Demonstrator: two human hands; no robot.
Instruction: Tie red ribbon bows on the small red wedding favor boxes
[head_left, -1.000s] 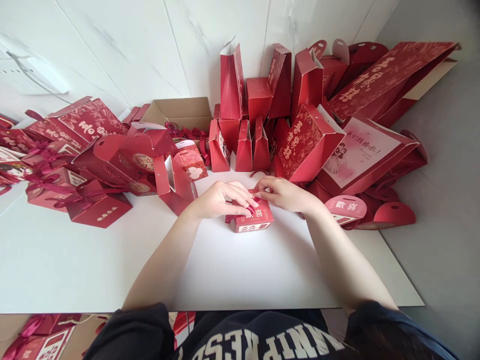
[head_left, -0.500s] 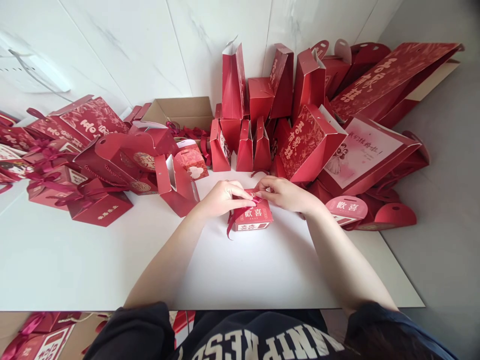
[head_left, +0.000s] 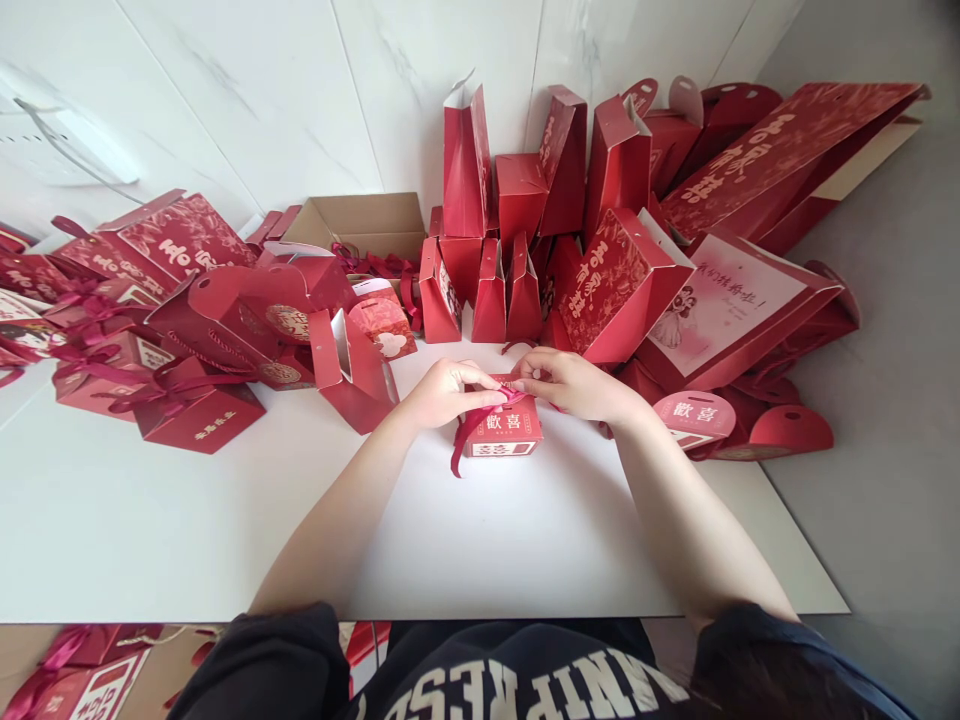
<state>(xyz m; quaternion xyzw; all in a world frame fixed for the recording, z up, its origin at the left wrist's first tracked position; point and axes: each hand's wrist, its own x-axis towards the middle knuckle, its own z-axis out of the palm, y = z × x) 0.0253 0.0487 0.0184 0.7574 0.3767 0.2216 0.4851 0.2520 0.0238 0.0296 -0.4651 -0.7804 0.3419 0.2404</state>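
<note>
A small red gift box [head_left: 504, 424] with white lettering stands on the white table before me. Across its top runs a dark red ribbon [head_left: 469, 432], one tail hanging down over the box's left side. My left hand [head_left: 456, 392] pinches the ribbon between thumb and fingers at the box's upper left. From the right, my right hand [head_left: 559, 382] is closed on the ribbon too, thumb against fingertips. Between the two hands the ribbon forms a loop or knot above the lid; its exact shape is partly hidden by my fingers.
Standing red paper boxes [head_left: 490, 292] line the back. An open cardboard carton [head_left: 364, 225] holds ribbons. Ribboned boxes [head_left: 201, 410] are heaped at the left, larger red bags [head_left: 724, 300] at the right. The white table [head_left: 480, 550] ends near my body.
My hands have shifted slightly, drawing the ribbon between them into a wider band above the lid. The box has tilted or slid a little to the left.
</note>
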